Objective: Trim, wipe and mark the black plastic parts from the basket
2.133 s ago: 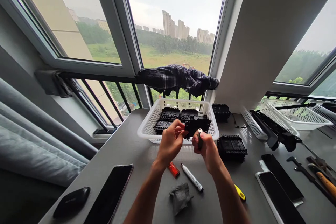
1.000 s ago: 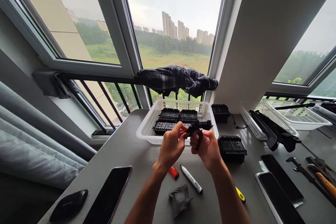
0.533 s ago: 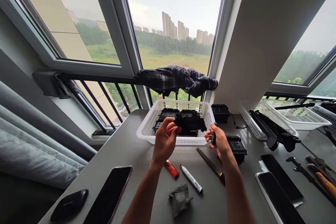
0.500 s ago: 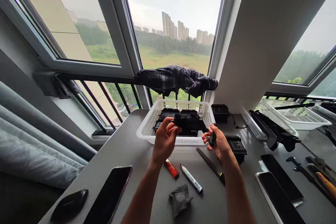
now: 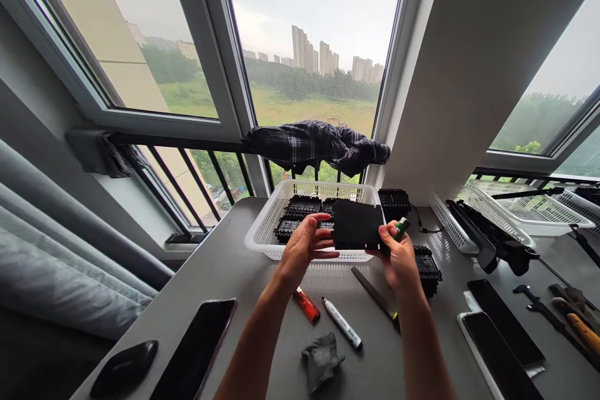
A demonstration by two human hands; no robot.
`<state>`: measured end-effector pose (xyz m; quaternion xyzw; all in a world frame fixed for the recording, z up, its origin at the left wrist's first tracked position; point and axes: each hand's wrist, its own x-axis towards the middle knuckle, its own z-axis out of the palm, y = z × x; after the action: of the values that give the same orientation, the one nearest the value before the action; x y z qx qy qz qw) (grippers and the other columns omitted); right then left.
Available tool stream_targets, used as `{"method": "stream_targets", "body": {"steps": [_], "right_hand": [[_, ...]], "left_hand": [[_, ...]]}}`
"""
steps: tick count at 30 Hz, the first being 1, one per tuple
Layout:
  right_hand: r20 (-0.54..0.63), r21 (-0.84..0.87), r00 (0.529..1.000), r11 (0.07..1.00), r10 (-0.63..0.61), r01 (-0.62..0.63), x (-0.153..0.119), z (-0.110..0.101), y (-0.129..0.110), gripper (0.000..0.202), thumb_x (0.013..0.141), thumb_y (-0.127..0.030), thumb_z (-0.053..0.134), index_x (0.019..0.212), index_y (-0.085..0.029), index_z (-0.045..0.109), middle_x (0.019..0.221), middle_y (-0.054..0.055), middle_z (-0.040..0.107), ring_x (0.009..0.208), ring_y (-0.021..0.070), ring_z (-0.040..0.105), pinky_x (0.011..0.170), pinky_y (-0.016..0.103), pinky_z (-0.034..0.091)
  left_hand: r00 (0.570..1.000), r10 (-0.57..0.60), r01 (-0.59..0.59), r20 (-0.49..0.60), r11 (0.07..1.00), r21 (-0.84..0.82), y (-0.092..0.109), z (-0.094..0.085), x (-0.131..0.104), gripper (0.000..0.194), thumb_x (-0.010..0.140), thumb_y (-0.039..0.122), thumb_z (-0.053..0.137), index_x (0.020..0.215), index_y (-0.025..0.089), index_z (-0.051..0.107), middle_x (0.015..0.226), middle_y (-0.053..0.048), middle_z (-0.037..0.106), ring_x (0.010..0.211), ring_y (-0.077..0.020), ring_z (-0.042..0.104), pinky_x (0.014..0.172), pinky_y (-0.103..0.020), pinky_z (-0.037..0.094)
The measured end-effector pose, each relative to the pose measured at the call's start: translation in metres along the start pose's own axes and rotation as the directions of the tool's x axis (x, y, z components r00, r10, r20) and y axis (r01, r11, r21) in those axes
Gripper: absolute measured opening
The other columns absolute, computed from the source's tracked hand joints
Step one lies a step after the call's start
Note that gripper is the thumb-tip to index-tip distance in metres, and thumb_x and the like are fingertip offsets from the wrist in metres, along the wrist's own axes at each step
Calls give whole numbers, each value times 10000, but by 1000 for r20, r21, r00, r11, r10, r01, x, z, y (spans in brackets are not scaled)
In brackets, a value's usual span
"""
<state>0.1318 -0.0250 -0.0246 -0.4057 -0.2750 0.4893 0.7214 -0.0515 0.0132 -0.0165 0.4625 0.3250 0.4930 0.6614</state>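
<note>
A flat black plastic part (image 5: 357, 225) is held up over the front right of a white basket (image 5: 262, 242), its smooth face toward me. My right hand (image 5: 398, 256) grips its right edge, thumb on the face, and also has a small green object (image 5: 401, 229) between the fingers. At the part's left edge is my left hand (image 5: 304, 247), its fingers spread, some reaching toward or behind the part; whether they touch it is unclear. Inside the basket lie several black toothed parts (image 5: 302, 205).
Nearer me lie a red lighter-like object (image 5: 307, 306), a white marker (image 5: 342, 324), a black file-like tool (image 5: 375, 294) and a grey cloth (image 5: 322, 359). Black parts (image 5: 427, 270), phones (image 5: 497, 350) and tools are to the right; a phone (image 5: 194, 350) and mouse (image 5: 124, 367) left.
The black part has been turned so its broad smooth face shows. My left fingers have spread from their pinch, and my right hand has moved onto the part's edge, with the green object tilted upward.
</note>
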Motion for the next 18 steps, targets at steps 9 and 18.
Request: {"method": "stream_targets", "body": {"steps": [9, 18], "right_hand": [[-95, -342, 922, 882, -375, 323, 8, -7, 13, 461, 671, -423, 763, 705, -230, 345, 704, -61, 333, 607, 89, 328, 576, 234, 349], [-146, -549, 882, 778, -449, 306, 3, -4, 11, 351, 778, -482, 653, 813, -230, 412, 883, -5, 466, 808, 154, 463, 759, 302, 381]], "left_hand": [[996, 33, -47, 80, 983, 179, 2, 7, -7, 554, 723, 344, 748, 1209, 185, 536, 668, 66, 548, 664, -109, 582, 790, -335, 568], [996, 80, -84, 27, 945, 317, -3, 8, -6, 447, 738, 284, 709, 1130, 195, 514, 822, -13, 666, 791, -186, 681, 772, -325, 537]]}}
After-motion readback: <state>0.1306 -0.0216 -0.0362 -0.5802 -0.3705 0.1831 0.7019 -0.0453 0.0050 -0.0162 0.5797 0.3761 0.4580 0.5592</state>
